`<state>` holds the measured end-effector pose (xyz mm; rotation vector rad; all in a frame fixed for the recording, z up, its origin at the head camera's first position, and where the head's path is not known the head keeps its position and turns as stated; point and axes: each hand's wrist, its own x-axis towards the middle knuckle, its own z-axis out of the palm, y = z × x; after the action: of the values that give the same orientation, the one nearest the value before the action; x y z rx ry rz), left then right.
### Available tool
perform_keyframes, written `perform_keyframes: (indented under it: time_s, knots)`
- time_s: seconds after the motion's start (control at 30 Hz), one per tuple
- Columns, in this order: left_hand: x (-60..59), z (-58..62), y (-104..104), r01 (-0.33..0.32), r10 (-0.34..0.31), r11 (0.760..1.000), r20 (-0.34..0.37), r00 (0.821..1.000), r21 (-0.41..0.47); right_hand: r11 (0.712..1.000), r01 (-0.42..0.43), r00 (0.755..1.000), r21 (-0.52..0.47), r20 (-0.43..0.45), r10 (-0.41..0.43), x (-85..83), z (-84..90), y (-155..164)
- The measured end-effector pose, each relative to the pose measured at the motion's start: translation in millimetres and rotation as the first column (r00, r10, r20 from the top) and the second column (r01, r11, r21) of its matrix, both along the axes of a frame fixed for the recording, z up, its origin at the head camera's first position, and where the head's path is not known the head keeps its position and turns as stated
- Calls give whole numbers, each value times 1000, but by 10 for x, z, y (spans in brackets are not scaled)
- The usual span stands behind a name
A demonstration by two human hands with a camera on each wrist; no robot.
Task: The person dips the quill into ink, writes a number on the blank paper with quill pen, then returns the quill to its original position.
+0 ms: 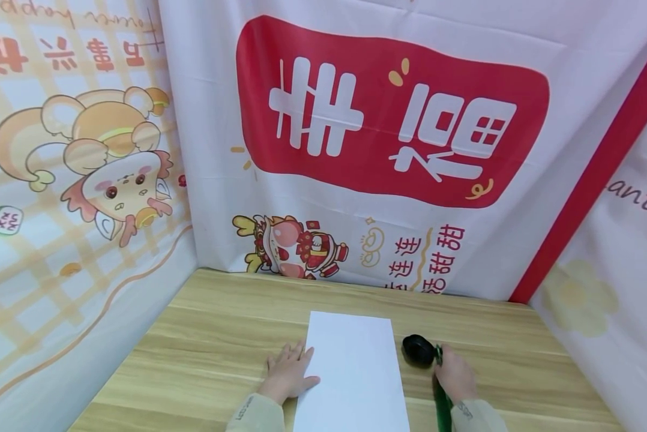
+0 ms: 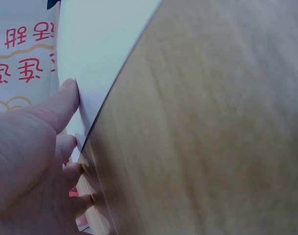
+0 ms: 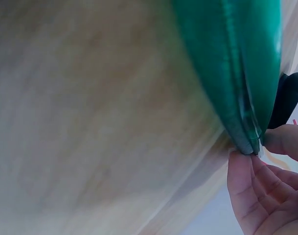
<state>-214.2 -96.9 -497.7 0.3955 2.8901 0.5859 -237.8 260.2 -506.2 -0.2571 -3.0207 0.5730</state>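
A white sheet of paper [image 1: 350, 372] lies lengthwise on the wooden table. My left hand [image 1: 290, 373] rests flat at its left edge, fingers spread, with the thumb on the paper; in the left wrist view the thumb [image 2: 65, 103] lies along the paper's edge. To the right of the sheet, my right hand [image 1: 455, 375] pinches the end of a long green pouch [image 1: 441, 403]. Up close the pouch [image 3: 237, 63] looks glossy, with a zipper-like seam running to the pinched tip. A rounded black object [image 1: 418, 350] sits just left of the right hand.
The wooden table [image 1: 221, 342] extends around both hands. Behind it hangs a white printed cloth [image 1: 210, 180] with a red panel, and more printed cloths stand at the left [image 1: 86, 270] and right [image 1: 620, 336] sides.
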Motion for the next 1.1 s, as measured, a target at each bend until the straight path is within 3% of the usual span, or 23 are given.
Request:
perform_keyframes:
  time_s: [0.2, 0.4, 0.8, 0.97, 1.1]
  knots:
    - [-2, -2, 6, 2, -2, 1000, -4, 1000, -1, 997, 4, 1000, -73, 4, -4, -1, 70, 20]
    - [-9, -4, 2, -2, 2, 1000, -4, 1000, 4, 991, -49, 997, -128, -70, 40, 0, 180, 10]
    - [-61, -58, 45, -22, 22, 1000, 11, 1000, -8, 943, -91, 991, -321, -121, 55, 53, 282, -20]
    - [-70, -45, 55, -28, 28, 1000, 16, 999, -10, 896, -68, 994, -439, -110, 21, 67, 286, -24]
    - [-67, -29, 54, -27, 27, 1000, 15, 1000, -10, 808, -30, 997, -588, -79, -21, 78, 273, -29]
